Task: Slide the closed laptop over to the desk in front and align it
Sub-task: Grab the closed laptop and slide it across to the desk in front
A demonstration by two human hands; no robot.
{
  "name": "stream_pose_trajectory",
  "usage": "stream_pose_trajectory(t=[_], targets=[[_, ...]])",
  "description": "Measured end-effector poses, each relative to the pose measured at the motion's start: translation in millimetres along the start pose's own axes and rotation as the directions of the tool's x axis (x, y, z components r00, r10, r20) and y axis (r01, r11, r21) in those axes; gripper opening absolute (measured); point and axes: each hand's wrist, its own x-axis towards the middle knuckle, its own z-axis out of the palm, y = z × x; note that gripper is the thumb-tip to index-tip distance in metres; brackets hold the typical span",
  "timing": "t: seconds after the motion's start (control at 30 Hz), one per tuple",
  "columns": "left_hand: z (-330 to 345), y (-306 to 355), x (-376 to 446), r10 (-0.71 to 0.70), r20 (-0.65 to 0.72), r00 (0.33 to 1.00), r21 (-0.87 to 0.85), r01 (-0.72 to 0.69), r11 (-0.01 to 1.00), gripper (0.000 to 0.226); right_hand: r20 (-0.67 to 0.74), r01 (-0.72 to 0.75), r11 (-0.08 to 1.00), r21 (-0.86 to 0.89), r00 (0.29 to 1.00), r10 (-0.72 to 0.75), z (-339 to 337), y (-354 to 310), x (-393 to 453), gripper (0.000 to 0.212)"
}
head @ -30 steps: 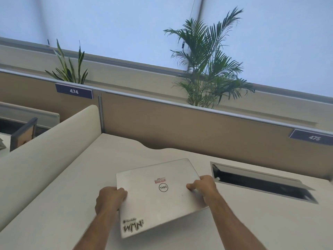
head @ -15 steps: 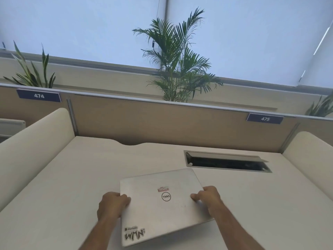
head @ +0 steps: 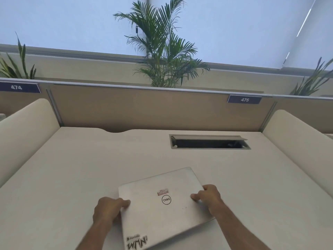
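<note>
Laptop [head: 162, 204] on desk [head: 72, 168], before cable slot [head: 209, 142]

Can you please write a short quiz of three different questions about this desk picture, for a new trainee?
1. True or false: the laptop lies square with the desk edge.
2. Which number is on the sign above the cable slot? A) 474 B) 475 C) 476
3. Fill in: the left hand and right hand hold the laptop by its two ____.

Key: 1. False, it sits turned at an angle. 2. B. 3. Sides.
</note>
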Motion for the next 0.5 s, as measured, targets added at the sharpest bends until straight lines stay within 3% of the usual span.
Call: stream_pose_trajectory(t=[0.5], targets=[[-5,-35,-15,-0.059,0.093,0.994,-0.006,0.06,0.998,0.031,0.025,0.003,1.0,-0.006,1.0,-0.003,-9,42,-18,0.03]])
